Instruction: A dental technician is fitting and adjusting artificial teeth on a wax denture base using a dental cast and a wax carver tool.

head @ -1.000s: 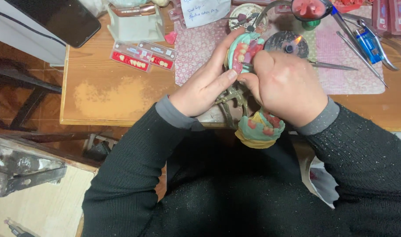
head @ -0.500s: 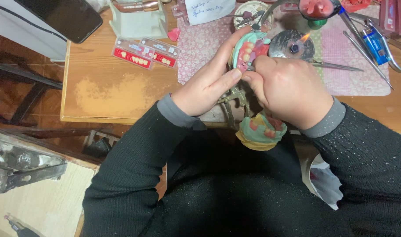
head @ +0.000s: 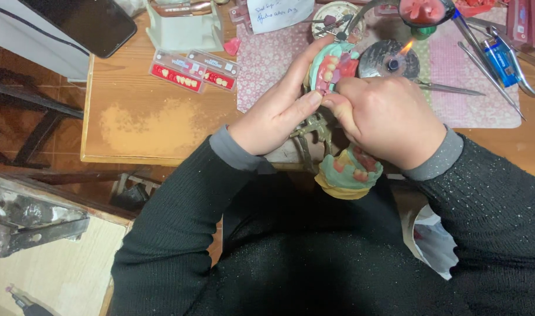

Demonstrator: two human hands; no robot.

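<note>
Fingers of left hand [head: 276,114] wrap the upper denture model [head: 329,67], green base with teeth set in pink wax; thumb presses its near edge. Right hand [head: 390,120] fingers pinched together at the model's right side, tip hidden, cannot tell what they pinch. Model sits on a metal articulator [head: 314,131], held above the table's near edge; lower model [head: 349,175] hangs below the right hand, off the table.

Left to right: dark phone [head: 86,23] far left, two red tooth cards [head: 194,69], bare wooden table [head: 144,123] with a pale dusty patch, patterned mat [head: 261,64], paper note [head: 279,11], lit burner [head: 390,58] with flame just beyond the right knuckles, metal instruments [head: 449,89], blue lighter [head: 500,58] far right.

Open room: bare wood left of the hands. Right side crowded; flame close.
</note>
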